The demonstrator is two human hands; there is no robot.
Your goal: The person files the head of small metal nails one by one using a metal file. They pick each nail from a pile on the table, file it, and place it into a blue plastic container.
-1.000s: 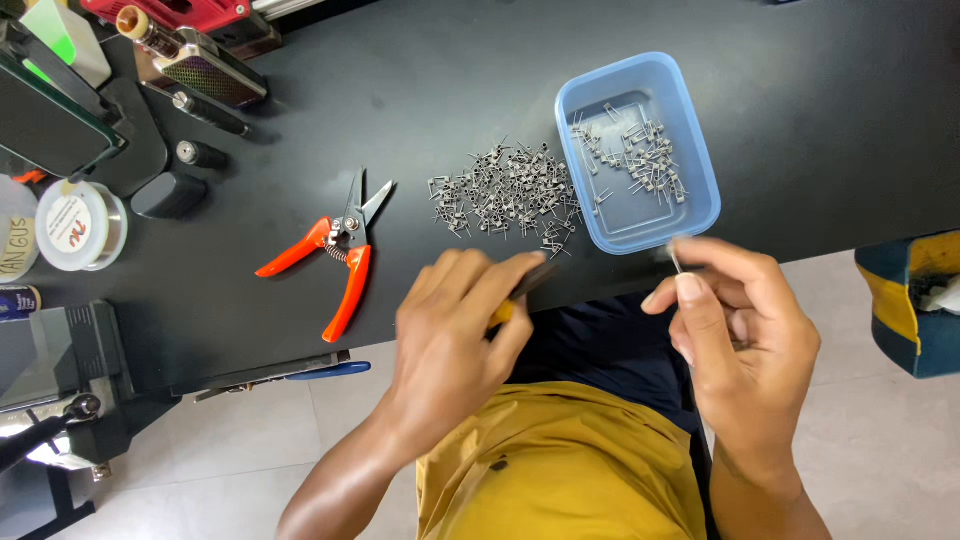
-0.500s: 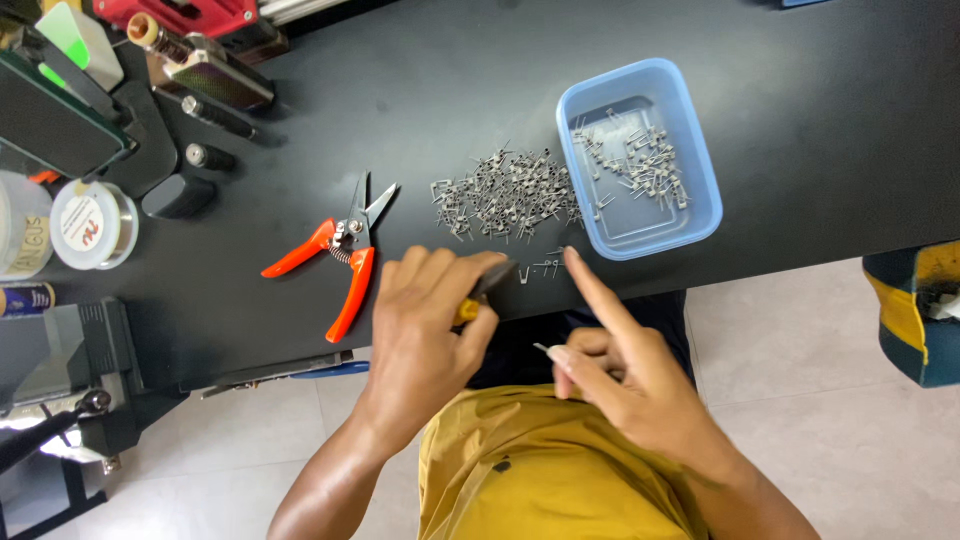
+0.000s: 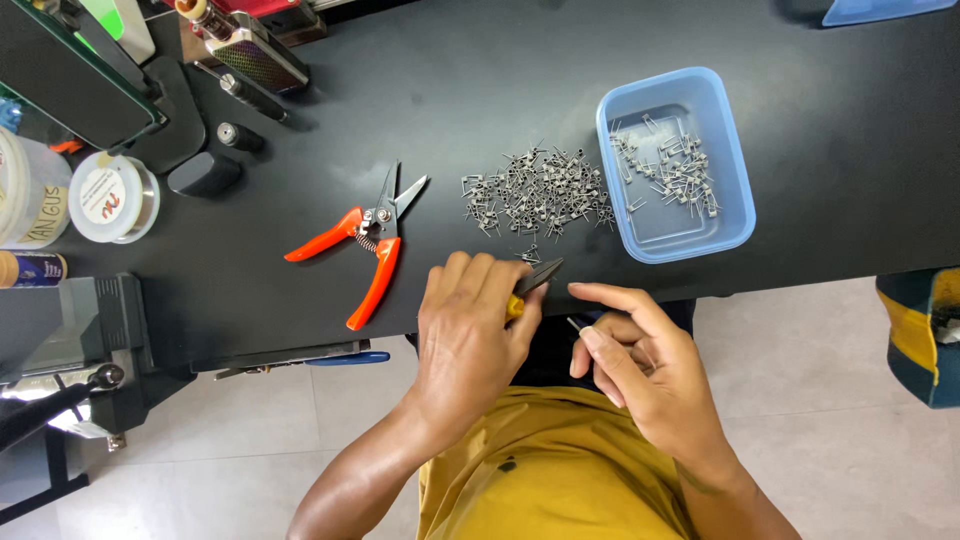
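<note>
Black surface [image 3: 800, 180]: left hand [image 3: 470, 330] closed around yellow-handled pliers [image 3: 535, 280] at near edge. Right hand [image 3: 640, 365] pinches 1 small wire piece [image 3: 574, 324], just beside pliers tip. Coil pile [image 3: 535, 190] lies between orange cutters [image 3: 365, 250] and blue tray [image 3: 735, 225].

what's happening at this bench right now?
A person in a yellow shirt works at the near edge of a black table. The left hand grips yellow-handled pliers, tips pointing toward the right hand, whose fingers pinch one small metal piece. A pile of small metal parts lies just beyond the hands, with more in a blue tray to its right. Orange-handled cutters lie untouched to the left.
</note>
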